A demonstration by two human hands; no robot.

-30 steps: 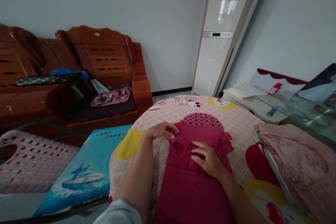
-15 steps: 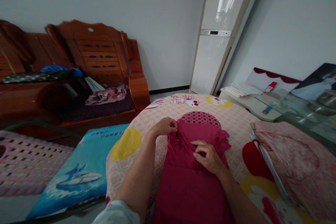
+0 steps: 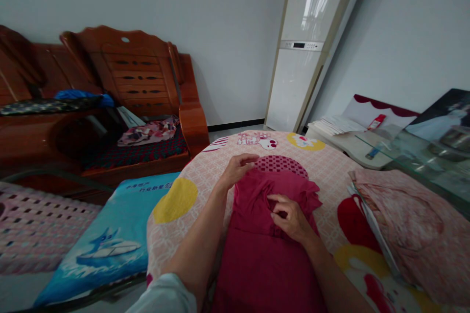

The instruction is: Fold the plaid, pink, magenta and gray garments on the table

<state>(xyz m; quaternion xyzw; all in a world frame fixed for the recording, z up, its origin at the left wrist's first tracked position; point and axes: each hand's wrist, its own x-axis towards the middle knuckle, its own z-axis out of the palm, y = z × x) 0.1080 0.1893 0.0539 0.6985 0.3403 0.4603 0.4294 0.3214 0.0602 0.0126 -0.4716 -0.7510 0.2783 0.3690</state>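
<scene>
"What do I have at the far left of my view?"

"I get a pink woven panel [image 3: 44,234] low down, with a brown wooden settee [image 3: 137,78] behind it and a crumpled floral cloth [image 3: 149,132] on the seat. Just right of the panel lies a blue cover [image 3: 110,239] printed with a sea creature, close to the rounded bench [image 3: 205,171]"

"And the left hand [image 3: 238,170]?"

"I have it at the upper left corner of the dark pink garment [image 3: 264,254], its fingers [image 3: 247,158] stretched forward and close together. From here I cannot tell whether they pinch any fabric"

"Where does the garment sit?"

"On the bench's patterned covering, its long body running toward my camera, its upper part wrinkled, with a ruffled edge at the right"

"The right hand [image 3: 293,222]?"

"Over those wrinkles. I see thumb and forefinger curved toward each other with a gap between them, spread rather than pinching"

"Anything farther right?"

"A tall white unit [image 3: 293,83] at the back, then a red container [image 3: 377,122] beyond the bench, and nearer me a folded pale pink cloth [image 3: 414,230] at the bench's right side"
</scene>
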